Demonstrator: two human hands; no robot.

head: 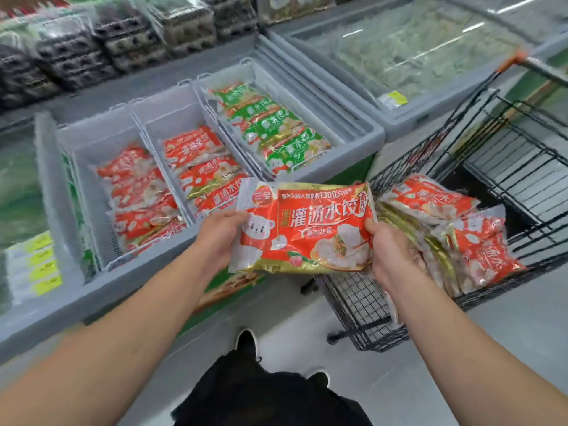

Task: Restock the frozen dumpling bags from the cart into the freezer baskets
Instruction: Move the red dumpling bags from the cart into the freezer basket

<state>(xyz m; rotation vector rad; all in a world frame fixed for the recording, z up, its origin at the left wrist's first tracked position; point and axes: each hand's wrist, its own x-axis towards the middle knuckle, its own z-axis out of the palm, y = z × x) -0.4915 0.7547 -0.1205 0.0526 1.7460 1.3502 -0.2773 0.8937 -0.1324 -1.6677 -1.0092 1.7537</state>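
Your left hand and right hand grip one dumpling bag; shelf packs at 11 o'clock blur.

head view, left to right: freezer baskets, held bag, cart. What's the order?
Left basket of red bags → middle basket of red bags → right basket of green bags → left hand → held red dumpling bag → right hand → red bags in the cart → black wire cart.

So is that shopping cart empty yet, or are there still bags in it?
Not empty. Several red dumpling bags still lie stacked in the black wire cart, beside the bag held by both hands.
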